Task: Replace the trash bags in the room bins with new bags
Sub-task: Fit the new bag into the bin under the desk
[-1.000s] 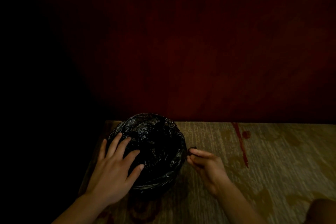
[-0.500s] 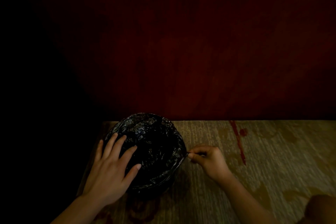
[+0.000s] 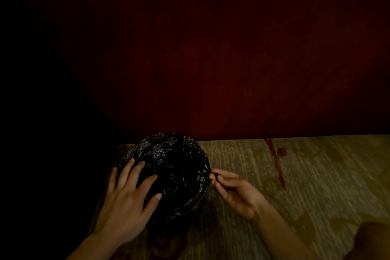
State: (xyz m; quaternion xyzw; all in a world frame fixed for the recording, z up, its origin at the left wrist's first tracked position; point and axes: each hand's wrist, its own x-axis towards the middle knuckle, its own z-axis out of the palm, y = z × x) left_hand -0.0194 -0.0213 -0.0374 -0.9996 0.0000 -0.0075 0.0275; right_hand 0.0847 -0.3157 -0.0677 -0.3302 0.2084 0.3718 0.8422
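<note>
A small round bin lined with a crinkled black trash bag (image 3: 177,167) stands on the carpet against the dark red wall. The bag is folded over the rim and hides the bin itself. My left hand (image 3: 128,200) lies flat on the bag's near-left side with its fingers spread. My right hand (image 3: 234,192) is at the bin's right rim, with thumb and forefinger pinched on a small bit of the black bag's edge.
A dark red wall (image 3: 232,69) rises right behind the bin. Deep shadow fills the left side. The patterned beige carpet (image 3: 316,186) with a red streak (image 3: 276,164) stretches to the right. Something dark and rounded, maybe a knee (image 3: 373,240), shows at the lower right.
My right hand has moved in to the bin's right rim and pinched the bag's edge. My left hand has slid a little toward the bag's left side and stays flat.
</note>
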